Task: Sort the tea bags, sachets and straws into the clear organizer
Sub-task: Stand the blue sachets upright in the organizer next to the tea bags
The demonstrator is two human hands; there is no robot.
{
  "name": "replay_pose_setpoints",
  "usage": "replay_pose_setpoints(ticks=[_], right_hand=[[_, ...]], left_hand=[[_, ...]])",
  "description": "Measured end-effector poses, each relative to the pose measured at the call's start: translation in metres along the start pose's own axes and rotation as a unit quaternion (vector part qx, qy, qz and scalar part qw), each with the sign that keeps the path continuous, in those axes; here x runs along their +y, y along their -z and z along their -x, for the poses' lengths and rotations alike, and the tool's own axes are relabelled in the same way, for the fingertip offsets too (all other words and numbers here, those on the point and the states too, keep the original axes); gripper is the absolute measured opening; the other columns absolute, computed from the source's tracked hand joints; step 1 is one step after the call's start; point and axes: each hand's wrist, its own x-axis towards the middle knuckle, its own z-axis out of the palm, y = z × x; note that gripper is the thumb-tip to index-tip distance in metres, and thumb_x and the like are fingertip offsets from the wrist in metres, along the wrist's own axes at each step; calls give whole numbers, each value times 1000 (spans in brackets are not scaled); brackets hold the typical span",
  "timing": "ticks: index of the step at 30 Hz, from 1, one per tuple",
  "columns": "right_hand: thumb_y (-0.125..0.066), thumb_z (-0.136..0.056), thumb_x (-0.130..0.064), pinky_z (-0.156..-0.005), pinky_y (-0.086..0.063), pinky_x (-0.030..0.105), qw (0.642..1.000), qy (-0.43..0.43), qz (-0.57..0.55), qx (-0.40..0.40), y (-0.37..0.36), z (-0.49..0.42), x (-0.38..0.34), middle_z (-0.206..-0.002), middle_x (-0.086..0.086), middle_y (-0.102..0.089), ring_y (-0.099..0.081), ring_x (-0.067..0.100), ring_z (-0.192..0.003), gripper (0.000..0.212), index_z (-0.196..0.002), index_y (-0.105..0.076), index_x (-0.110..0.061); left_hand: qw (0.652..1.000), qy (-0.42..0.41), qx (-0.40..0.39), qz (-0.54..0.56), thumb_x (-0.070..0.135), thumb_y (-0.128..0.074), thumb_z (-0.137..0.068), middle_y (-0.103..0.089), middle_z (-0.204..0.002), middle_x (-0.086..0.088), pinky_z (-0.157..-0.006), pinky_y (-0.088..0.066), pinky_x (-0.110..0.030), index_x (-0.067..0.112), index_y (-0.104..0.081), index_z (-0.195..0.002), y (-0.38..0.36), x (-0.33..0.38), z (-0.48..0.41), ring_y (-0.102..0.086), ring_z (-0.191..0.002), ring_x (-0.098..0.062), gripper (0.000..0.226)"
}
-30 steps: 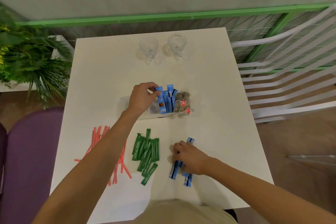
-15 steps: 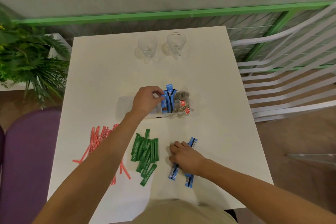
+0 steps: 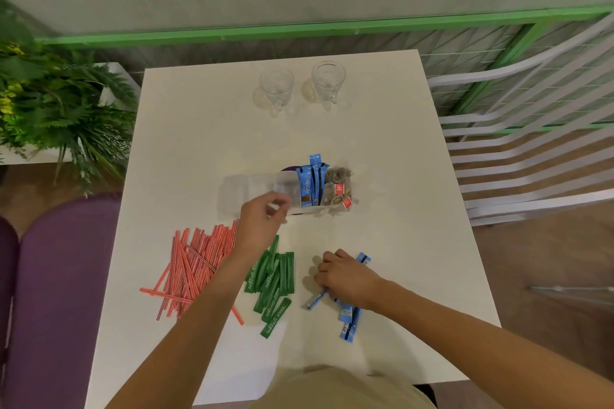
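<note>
On the white table [image 3: 199, 129] the right grip [image 3: 345, 282] is nearest, with its fingers curled around loose blue sachets [image 3: 347, 319]. Just left of it lie green sachets [image 3: 272, 279], and further left red straws [image 3: 192, 269]. Beyond them the left grip [image 3: 262, 222] hovers, blurred, loosely bent and holding nothing, just before the clear organizer [image 3: 252, 189]. Right of this grip, Nescafé sachets [image 3: 310, 183] stand in one compartment and tea bags [image 3: 339, 183] in the next. Far behind are two glass cups [image 3: 276, 86], a green rail [image 3: 299, 28] and a grey wall.
</note>
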Motion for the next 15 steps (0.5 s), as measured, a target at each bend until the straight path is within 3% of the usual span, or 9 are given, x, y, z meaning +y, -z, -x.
replay_pose_setpoints(ticks=[2,5,7,9,11,15], right_hand=[[-85,-60,-18,-60,-43,26,999,-18,-18,47,9,-2,2,-62,-7,-56,-55,17,-71,25,-66,-60,-22],[-73,-80,-17,-75,-42,34,978,-85,-158,103,27,-7,8,-80,1,-66,-55,21,-88,7,-82,-67,-14],[-70,-85,-19,-76,-39,29,933,-164,-288,143,34,-10,10,-83,-5,-65,-51,15,-88,4,-86,-68,-16],[-75,-81,-16,-71,-43,25,848,-237,-432,196,42,-12,9,-77,-9,-63,-53,11,-78,7,-81,-68,-17],[-78,-77,-13,-64,-45,21,778,-274,-515,235,47,-14,10,-75,-1,-67,-57,9,-70,9,-77,-69,-14],[-80,-76,-13,-63,-46,16,729,-282,-572,249,50,-16,9,-78,3,-69,-61,9,-71,11,-77,-69,-12]], left_hand=[[999,28,-33,-6,10,-66,-89,-70,-87,7,-60,-53,-23,23,-70,-92,-3,-12,16,-68,-63,-11,14],[996,52,-69,27,11,-67,-89,-73,-88,1,-63,-55,-22,21,-71,-90,-8,-24,35,-70,-64,-13,11],[991,75,-87,74,15,-68,-89,-74,-90,-2,-68,-56,-26,20,-72,-92,-11,-25,42,-71,-71,-16,7],[986,95,-91,106,19,-68,-89,-74,-88,-3,-62,-53,-28,19,-72,-93,-14,-23,45,-72,-74,-17,6],[984,93,-91,123,20,-70,-88,-74,-83,-1,-58,-50,-25,16,-72,-93,-16,-18,44,-72,-73,-16,6],[988,70,-87,105,16,-73,-85,-73,-72,0,-56,-50,-25,11,-72,-81,-19,-6,37,-70,-66,-12,6]])
